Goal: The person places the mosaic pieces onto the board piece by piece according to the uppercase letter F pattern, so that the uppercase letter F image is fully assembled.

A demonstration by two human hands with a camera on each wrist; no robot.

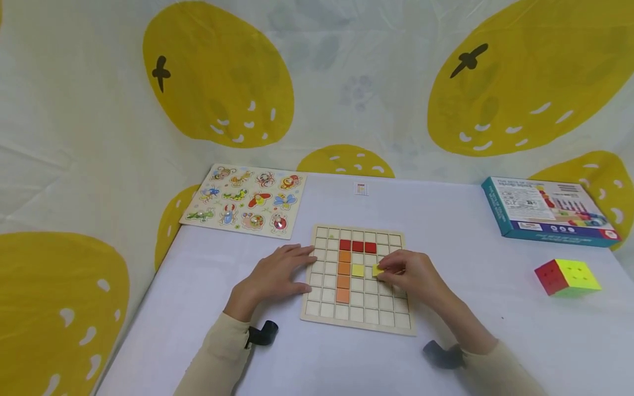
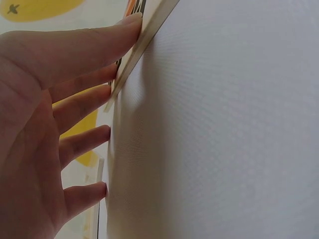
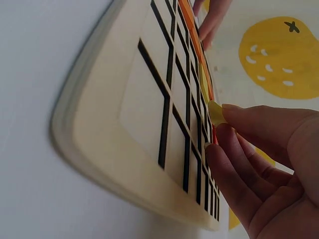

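A wooden grid board [image 1: 408,324] lies in front of me on the white table. Red square tiles [image 1: 358,246] form a short row near its top, and a column of orange tiles [image 1: 343,281] runs down below their left end. One yellow tile [image 1: 358,270] sits right of that column. My right hand [image 1: 413,273] pinches another yellow tile [image 3: 216,113] between thumb and fingertip, close over the grid. Spread along the left edge of the board, my left hand [image 1: 274,275] touches it with thumb and fingertips and holds nothing.
An insect picture puzzle board [image 1: 246,201] lies at the back left. A small printed card [image 1: 361,189] is behind the grid. To the right are a boxed game [image 1: 552,212] and a puzzle cube [image 1: 567,278]. A patterned cloth hangs behind the table.
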